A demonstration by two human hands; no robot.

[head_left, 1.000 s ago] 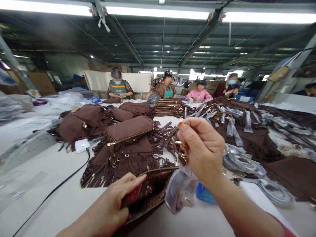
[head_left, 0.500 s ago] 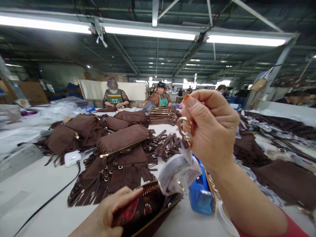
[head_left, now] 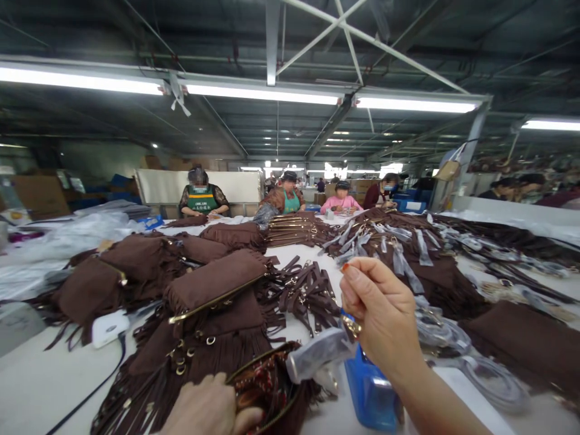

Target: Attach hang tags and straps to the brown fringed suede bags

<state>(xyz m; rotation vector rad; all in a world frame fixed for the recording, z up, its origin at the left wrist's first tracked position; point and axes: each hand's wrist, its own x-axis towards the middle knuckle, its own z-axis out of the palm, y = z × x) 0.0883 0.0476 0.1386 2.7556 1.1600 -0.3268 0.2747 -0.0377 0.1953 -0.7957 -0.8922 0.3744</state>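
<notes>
My left hand (head_left: 208, 405) grips the near left edge of a brown fringed bag (head_left: 296, 411), its thumb reaching into the opening. The bag's zip is undone, and a dark lining with red patterns shows inside. Raised over the table, my right hand (head_left: 380, 308) is closed in a pinch, and a gold-coloured metal clip (head_left: 351, 326) shows beneath its fingers. A small orange-red spot shows at the fingertips; I cannot tell what it is. From the clip, a strap end wrapped in clear plastic (head_left: 317, 355) hangs down to the bag's opening.
A blue tape dispenser (head_left: 371, 393) stands just right of the bag. Stacked brown fringed bags (head_left: 217, 284) lie ahead, beside loose brown straps (head_left: 308, 293). A white device (head_left: 109, 328) with a black cable sits left. Plastic-wrapped coiled straps (head_left: 493, 380) lie right. Several co-workers sit across the table.
My right hand has come lower with the clip, which is now mostly covered by the fingers. The wrapped strap end has dropped nearer the bag. My view has shifted right and tilted up.
</notes>
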